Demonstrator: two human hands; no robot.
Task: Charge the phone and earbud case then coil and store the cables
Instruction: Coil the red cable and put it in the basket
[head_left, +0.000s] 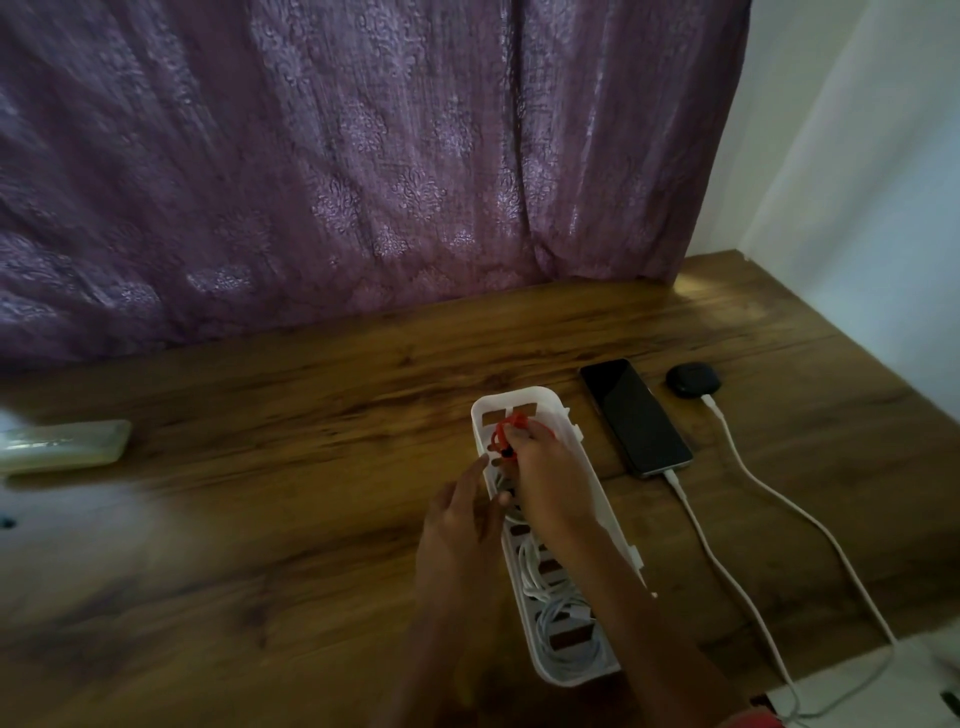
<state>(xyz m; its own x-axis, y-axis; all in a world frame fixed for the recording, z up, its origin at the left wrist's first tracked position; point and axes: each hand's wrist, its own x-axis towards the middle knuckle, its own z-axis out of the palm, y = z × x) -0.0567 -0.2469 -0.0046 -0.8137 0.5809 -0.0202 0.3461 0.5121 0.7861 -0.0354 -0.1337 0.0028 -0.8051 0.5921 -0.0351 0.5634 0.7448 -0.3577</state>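
A long white slotted basket (524, 397) lies on the wooden table (311, 405). My right hand (545, 478) reaches into its far end and is closed on a coiled red cable (506, 431). My left hand (457, 525) hovers at the basket's left rim, fingers apart, holding nothing. White coiled cables (561, 613) lie in the basket's near end. Right of the basket lies a dark phone (634, 415) with a white cable (722, 561) plugged into its near end. A black earbud case (692, 380) beyond it has a second white cable (795, 514) plugged in.
A purple patterned curtain (337, 156) hangs behind the table. A pale greenish oblong object (62, 446) lies at the table's left. Both white cables run toward a white object (872, 691) at the lower right corner. A white wall (857, 182) borders the right side.
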